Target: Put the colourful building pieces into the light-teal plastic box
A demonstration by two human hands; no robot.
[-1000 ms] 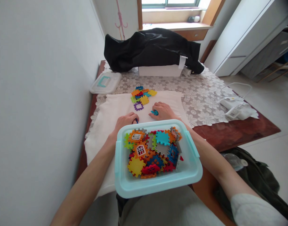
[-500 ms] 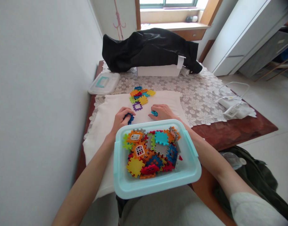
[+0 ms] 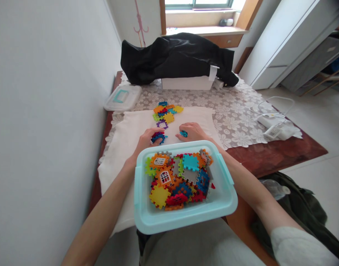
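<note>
My left hand is closed round a dark blue interlocking block, which has some red showing beside it. To its right, my right hand grips a light blue interlocking block, partly covered by the fingers. Both hands are just above or on the white cloth, a short way apart. Beyond them lies a small heap of colourful flat blocks, with a purple window block nearest. In front of my body, a pale turquoise tub holds many more toothed blocks in several colours.
A clear lid lies at the back left beside the wall. Black fabric covers a white box at the back. A white device with a cable sits near the right table edge. A dark bag is at the lower right.
My left hand has shifted right and turned, so more of the dark blue block and some red now show. My right hand has moved slightly right, still with the light blue block.
</note>
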